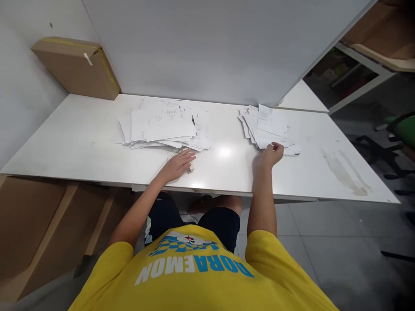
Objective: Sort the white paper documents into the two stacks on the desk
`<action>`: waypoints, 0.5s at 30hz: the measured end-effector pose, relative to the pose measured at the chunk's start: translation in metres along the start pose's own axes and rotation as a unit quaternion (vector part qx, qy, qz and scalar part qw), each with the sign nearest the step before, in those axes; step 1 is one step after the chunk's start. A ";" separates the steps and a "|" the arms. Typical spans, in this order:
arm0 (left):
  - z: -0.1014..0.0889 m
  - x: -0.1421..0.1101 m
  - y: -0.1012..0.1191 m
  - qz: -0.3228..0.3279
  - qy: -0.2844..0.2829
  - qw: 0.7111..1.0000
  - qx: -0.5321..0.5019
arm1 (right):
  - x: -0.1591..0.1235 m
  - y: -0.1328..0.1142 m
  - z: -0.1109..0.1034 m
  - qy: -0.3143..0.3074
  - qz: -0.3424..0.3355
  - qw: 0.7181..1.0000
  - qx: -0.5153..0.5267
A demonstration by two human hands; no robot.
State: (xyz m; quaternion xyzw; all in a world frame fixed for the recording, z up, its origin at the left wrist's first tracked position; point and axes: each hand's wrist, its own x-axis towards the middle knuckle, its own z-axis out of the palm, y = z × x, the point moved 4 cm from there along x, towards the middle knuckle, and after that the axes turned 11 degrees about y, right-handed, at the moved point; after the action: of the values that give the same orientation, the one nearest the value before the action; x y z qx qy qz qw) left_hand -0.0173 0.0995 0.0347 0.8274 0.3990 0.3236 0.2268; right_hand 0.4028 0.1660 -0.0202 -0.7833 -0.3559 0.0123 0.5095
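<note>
My left hand (178, 166) rests on the white table just in front of the left paper pile, its fingers stretched out and lying flat. Partly under those fingers is a small pale object (191, 169), too covered to name. The left pile of printed paper sheets (162, 125) is loosely stacked, with uneven edges. My right hand (271, 154) is at the front edge of a smaller pile of paper sheets (267, 125), fingers curled closed. Whatever is between those fingers, if anything, is hidden.
The white table (81, 147) runs against a grey partition (207, 52). A cardboard box (78, 69) leans in the back left corner. Brownish stains (345, 172) mark the right end of the table. Wooden shelving (39, 224) lies below left; a green chair (402, 129) stands right.
</note>
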 end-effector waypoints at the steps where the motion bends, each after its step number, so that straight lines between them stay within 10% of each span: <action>1: 0.000 -0.001 0.001 0.001 0.002 1.000 -0.001 | 0.003 0.000 -0.001 0.033 -0.009 0.999 -0.021; 4: -0.002 -0.002 0.002 0.003 0.007 1.000 0.004 | 0.019 -0.011 0.005 0.077 -0.059 0.992 -0.078; 10: -0.003 0.001 -0.002 0.002 0.008 1.000 0.006 | 0.047 -0.019 0.037 -0.089 -0.120 0.965 -0.218; 15: -0.004 0.004 -0.001 0.003 0.020 1.000 -0.004 | 0.036 -0.018 0.031 -0.018 -0.147 0.967 -0.208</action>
State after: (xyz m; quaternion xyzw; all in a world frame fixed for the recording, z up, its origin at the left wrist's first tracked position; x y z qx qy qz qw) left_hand -0.0187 0.1042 0.0378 0.8210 0.3997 0.3426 0.2211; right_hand 0.4084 0.2148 -0.0085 -0.8107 -0.4710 -0.1227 0.3255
